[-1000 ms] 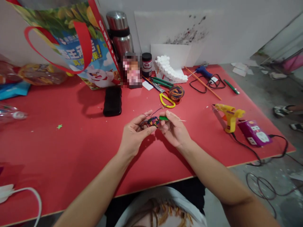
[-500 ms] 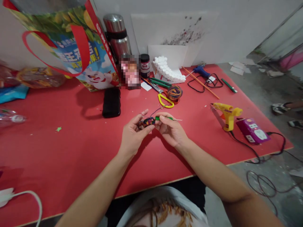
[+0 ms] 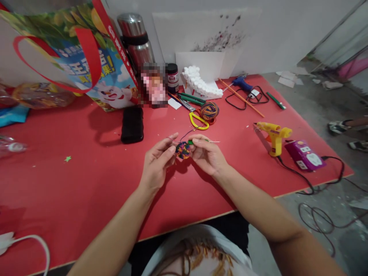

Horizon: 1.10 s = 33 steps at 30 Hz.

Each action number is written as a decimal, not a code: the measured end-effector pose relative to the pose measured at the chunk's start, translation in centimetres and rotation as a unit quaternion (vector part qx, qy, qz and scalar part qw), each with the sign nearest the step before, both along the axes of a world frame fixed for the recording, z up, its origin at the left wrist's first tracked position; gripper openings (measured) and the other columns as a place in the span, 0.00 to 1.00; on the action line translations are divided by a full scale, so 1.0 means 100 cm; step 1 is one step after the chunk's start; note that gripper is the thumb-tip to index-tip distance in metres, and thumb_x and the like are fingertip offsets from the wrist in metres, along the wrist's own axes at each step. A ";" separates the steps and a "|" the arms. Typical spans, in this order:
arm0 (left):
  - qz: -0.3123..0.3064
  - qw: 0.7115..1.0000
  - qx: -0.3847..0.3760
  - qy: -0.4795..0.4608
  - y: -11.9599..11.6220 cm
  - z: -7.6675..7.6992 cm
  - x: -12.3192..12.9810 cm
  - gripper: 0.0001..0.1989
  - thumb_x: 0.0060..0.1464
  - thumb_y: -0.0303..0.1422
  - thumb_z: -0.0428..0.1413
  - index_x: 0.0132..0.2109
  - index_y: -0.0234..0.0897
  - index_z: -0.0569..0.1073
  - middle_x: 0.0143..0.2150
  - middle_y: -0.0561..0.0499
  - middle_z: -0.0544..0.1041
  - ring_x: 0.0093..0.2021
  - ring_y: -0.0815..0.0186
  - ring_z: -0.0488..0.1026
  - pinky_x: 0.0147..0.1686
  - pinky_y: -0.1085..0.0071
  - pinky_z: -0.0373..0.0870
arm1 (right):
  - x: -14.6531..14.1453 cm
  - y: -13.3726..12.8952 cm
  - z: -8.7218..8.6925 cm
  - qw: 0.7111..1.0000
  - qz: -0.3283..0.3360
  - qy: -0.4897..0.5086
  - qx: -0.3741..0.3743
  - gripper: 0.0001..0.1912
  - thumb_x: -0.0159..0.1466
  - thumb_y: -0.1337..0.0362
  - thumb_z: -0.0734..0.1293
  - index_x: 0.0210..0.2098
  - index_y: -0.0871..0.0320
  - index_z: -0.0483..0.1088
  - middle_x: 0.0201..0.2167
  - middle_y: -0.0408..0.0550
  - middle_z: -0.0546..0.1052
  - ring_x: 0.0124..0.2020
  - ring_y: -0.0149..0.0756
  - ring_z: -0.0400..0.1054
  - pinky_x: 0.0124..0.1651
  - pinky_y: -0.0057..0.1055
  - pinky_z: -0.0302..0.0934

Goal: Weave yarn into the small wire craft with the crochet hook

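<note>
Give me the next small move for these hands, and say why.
Probably ease the green-handled tool in the right hand toward the upper edge of the round piece: the left hand pinches the piece, the handle lies beside it, and a strand runs from that edge to the yarn ball.

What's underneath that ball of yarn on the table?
Part of an orange handle pokes out from under the yarn ball; anything else beneath it is covered.

Red table [image 3: 86,199] with scissors [image 3: 198,121], yarn ball [image 3: 209,110], yellow glue gun [image 3: 275,136], black case [image 3: 132,125].
</note>
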<state>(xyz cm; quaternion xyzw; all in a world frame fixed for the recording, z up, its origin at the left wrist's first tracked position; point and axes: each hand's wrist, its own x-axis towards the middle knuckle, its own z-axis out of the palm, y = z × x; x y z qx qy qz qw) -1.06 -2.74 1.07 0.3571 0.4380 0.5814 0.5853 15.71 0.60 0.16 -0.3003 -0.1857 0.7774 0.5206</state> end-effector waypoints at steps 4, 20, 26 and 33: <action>0.004 1.000 -0.006 -0.004 0.001 0.000 0.001 0.25 0.42 0.30 0.77 0.50 0.43 0.87 0.41 0.48 0.84 0.32 0.72 0.73 0.27 0.78 0.69 | 0.001 -0.001 0.000 0.999 0.006 -0.039 0.033 0.06 0.53 0.67 0.79 0.31 0.57 0.81 0.24 0.39 0.78 0.27 0.27 0.69 0.35 0.27 0.66; -0.046 0.999 0.025 0.012 -0.002 -0.002 -0.002 0.34 0.42 0.28 0.77 0.59 0.45 0.83 0.36 0.53 0.78 0.34 0.72 0.73 0.36 0.77 0.76 | 0.002 0.000 0.003 0.998 0.018 -0.043 0.049 0.08 0.55 0.62 0.79 0.33 0.58 0.82 0.24 0.41 0.76 0.26 0.28 0.67 0.34 0.27 0.64; -0.055 0.998 0.016 0.032 -0.001 -0.003 -0.002 0.37 0.42 0.30 0.77 0.61 0.43 0.82 0.36 0.51 0.80 0.32 0.69 0.75 0.35 0.72 0.77 | 0.003 -0.003 0.003 0.996 0.037 -0.048 0.070 0.12 0.52 0.63 0.82 0.33 0.57 0.79 0.27 0.40 0.79 0.28 0.30 0.72 0.35 0.29 0.69; -0.058 0.998 0.004 0.022 0.000 0.000 -0.003 0.35 0.42 0.29 0.77 0.60 0.42 0.82 0.32 0.56 0.73 0.30 0.73 0.73 0.31 0.77 0.72 | 0.001 -0.006 0.005 0.989 0.066 -0.055 0.118 0.15 0.52 0.66 0.82 0.34 0.54 0.75 0.29 0.39 0.80 0.30 0.32 0.76 0.35 0.31 0.72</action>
